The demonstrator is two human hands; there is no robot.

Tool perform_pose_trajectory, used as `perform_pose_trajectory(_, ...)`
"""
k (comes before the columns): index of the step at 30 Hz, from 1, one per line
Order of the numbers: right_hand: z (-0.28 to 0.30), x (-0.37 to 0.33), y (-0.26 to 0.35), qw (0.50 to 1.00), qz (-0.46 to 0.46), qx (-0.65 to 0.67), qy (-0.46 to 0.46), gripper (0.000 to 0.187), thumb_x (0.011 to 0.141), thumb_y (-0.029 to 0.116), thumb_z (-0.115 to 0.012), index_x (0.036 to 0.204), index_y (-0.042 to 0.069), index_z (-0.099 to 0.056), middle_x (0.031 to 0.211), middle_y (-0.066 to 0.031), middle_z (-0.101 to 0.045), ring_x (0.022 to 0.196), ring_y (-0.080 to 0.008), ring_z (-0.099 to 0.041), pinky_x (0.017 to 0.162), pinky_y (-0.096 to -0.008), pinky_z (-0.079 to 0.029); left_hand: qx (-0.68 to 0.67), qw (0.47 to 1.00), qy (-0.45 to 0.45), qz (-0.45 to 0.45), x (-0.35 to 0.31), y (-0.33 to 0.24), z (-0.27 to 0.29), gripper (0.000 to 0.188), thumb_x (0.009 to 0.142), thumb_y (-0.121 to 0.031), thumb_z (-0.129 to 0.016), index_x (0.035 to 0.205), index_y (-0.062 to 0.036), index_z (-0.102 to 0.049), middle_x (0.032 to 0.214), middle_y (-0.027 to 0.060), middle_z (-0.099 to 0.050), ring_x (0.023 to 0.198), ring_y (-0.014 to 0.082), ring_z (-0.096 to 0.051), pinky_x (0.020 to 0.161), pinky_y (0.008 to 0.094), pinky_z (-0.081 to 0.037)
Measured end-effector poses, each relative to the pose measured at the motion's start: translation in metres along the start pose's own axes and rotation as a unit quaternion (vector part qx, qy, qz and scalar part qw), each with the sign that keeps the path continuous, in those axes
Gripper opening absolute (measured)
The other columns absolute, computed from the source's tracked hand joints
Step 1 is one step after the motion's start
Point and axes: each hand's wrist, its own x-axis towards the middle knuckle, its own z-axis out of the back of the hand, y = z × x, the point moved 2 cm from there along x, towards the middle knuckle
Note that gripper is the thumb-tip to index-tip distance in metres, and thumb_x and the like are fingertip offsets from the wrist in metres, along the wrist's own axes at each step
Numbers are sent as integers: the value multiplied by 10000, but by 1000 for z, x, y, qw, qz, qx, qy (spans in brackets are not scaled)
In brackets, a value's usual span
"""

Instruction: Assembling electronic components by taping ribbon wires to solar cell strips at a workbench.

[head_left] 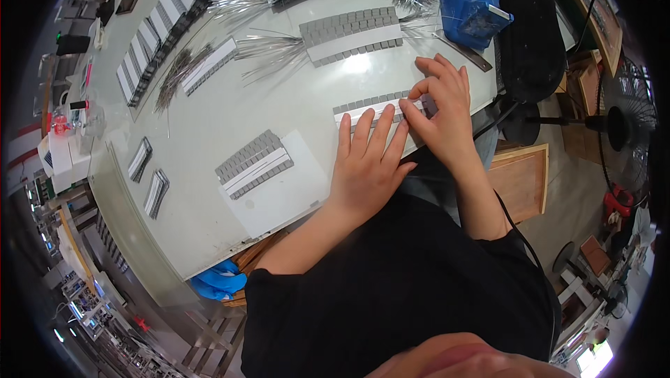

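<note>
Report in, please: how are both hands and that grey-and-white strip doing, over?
Left hand: fingers spread over the strip. Right hand: at its right end, hold unclear. Strip: flat, partly covered. Blue dispenser: apart from both hands.

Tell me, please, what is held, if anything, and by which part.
The left hand touches the grey strip; whether the right hand grips its right end cannot be told.

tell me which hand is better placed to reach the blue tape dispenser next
Probably the right: the right hand is nearer the blue tape dispenser. The left hand is farther away, spread over the near edge of the grey segmented strip.
</note>
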Motion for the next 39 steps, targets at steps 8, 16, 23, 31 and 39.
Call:
perform_pose_trajectory(8,23,6,7,977,-51,191,-80,186,807,55,-756,942,75,-630,1299,-142,-605,1278,-342,-548,1090,-447,-414,8,1000,17,2,-1,0,2,692,802,-362,-801,1388,-82,-560,1476,159,-495,1310,394,-454,1123,622,-302)
perform_pose_trajectory(16,116,106,-84,981,-103,153,-56,323,920,211,-764,1160,18,-667,1025,-42,-703,963,-103,-649,894,-255,-496,22,1000,13,-9,0,-5,7,657,795,-314,-818,1366,-87,-583,1447,167,-531,1287,402,-481,1105,641,-316)
perform_pose_trajectory(23,105,114,-88,961,-100,245,-84,288,864,133,-806,1101,50,-664,921,-16,-688,885,-72,-634,850,-219,-494,32,999,2,-12,-2,-6,7,641,792,-315,-821,1348,-84,-600,1435,169,-541,1283,398,-486,1104,644,-319)
perform_pose_trajectory(31,99,73,-48,979,-71,35,-190,276,853,105,-781,946,49,-526,800,-72,-697,722,-138,-657,695,-283,-521,23,1000,-8,-12,-4,-4,6,662,788,-312,-821,1363,-84,-582,1427,169,-542,1271,394,-491,1107,643,-318)
perform_pose_trajectory(39,100,70,-52,973,-91,-43,-210,307,852,126,-798,957,47,-520,784,-81,-661,704,-174,-638,689,-311,-523,11,1000,-29,-5,-3,-3,9,631,783,-349,-811,1315,-69,-620,1413,161,-549,1252,369,-508,1113,613,-332)
